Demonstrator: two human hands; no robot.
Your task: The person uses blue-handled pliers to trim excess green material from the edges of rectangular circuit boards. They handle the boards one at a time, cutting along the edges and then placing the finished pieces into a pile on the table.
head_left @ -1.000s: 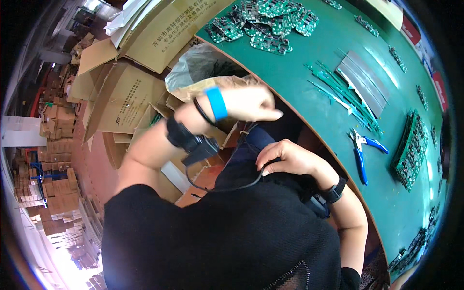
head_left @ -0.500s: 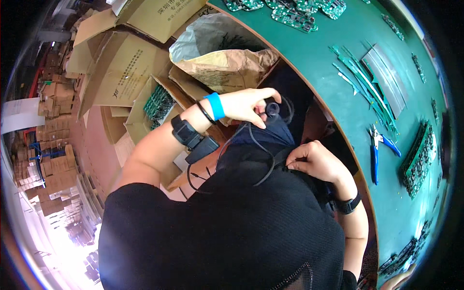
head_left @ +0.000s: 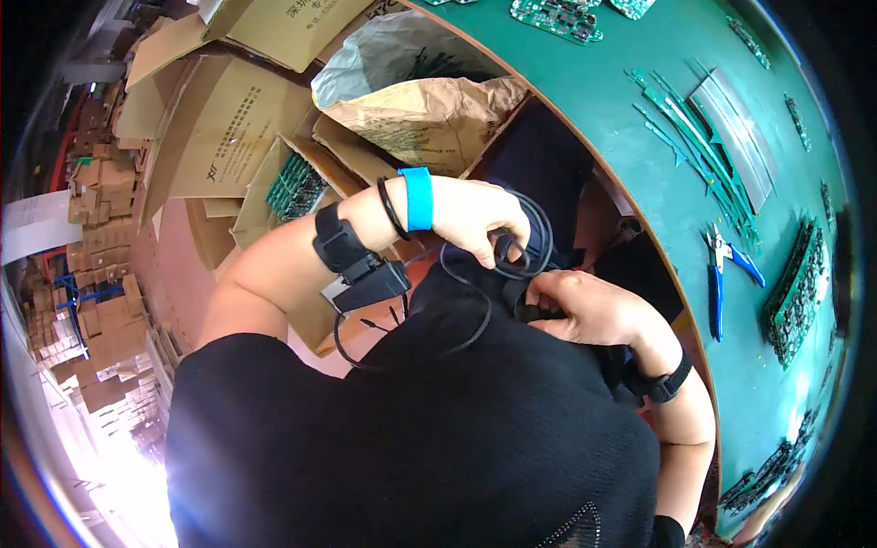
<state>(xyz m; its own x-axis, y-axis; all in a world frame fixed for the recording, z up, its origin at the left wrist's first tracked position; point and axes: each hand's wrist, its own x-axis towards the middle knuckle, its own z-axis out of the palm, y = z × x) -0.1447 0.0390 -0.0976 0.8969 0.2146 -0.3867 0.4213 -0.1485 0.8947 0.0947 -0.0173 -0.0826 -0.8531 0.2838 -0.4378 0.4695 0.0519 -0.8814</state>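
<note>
1. We note a green work table (head_left: 676,196) curving past the far side of both hands; neither hand rests on it.
2. Blue-handled cutting pliers (head_left: 720,279) lie on it, to the right of the right hand (head_left: 585,306), well apart from it.
3. A bundle of thin green strips (head_left: 690,123) and a grey flat sheet (head_left: 735,137) lie beyond the pliers, further from the hands.
4. A stack of green circuit boards (head_left: 797,292) stands just right of the pliers.
5. More circuit boards (head_left: 557,16) lie at the table's far end, beyond the left hand (head_left: 480,219).
6. Further boards (head_left: 767,470) sit at the near right edge, past the right forearm.
</note>
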